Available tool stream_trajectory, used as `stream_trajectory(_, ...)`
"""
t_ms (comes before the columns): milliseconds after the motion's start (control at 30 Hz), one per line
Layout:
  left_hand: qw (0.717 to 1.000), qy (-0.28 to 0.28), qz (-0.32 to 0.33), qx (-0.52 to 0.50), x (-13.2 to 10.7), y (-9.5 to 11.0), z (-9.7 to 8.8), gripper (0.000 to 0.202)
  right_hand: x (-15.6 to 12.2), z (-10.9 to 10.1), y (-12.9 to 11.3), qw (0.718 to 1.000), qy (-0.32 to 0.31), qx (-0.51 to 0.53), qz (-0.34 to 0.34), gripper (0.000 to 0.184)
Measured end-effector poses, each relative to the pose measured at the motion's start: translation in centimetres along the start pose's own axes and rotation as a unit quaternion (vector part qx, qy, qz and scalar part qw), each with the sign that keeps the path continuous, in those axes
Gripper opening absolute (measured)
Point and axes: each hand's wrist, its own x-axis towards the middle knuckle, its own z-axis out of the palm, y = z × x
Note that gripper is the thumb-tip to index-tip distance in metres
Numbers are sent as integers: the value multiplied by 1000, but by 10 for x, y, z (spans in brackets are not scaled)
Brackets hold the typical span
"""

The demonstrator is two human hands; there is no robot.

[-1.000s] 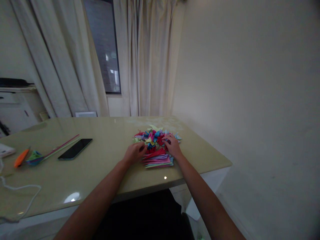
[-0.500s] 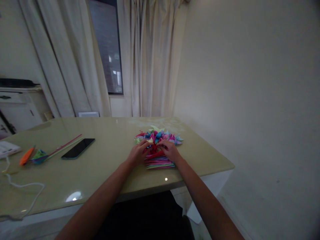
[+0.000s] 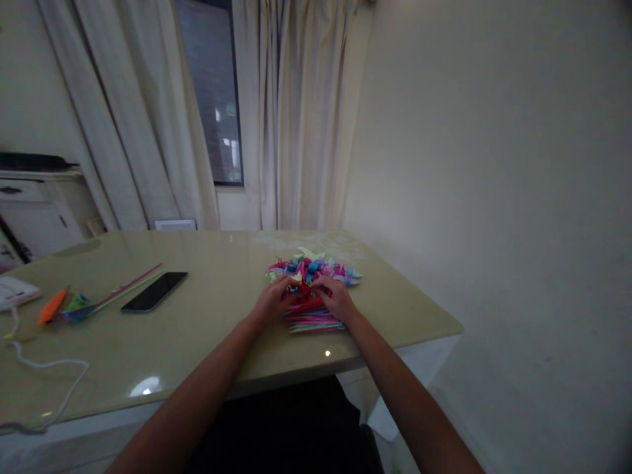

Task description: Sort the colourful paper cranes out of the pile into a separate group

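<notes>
There are two hands [image 3: 272,301] [image 3: 336,298], one colourful heap [image 3: 312,266], one stack [image 3: 316,320], one phone [image 3: 155,292].

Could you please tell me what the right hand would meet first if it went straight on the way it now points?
The right hand would probably meet the red paper just ahead first, with the colourful paper pile beyond, though depth there is hard to judge.

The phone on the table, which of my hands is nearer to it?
Left. Your left hand is off to the right of the phone, not touching it; your right hand is farther right, past the left one.
</notes>
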Motion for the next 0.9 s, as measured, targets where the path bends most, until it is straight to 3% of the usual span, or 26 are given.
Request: stream_trajectory(900, 998, 50, -1, -28, 3, 1, -1, 9, 0, 0, -1, 1000, 19, -9, 14, 10)
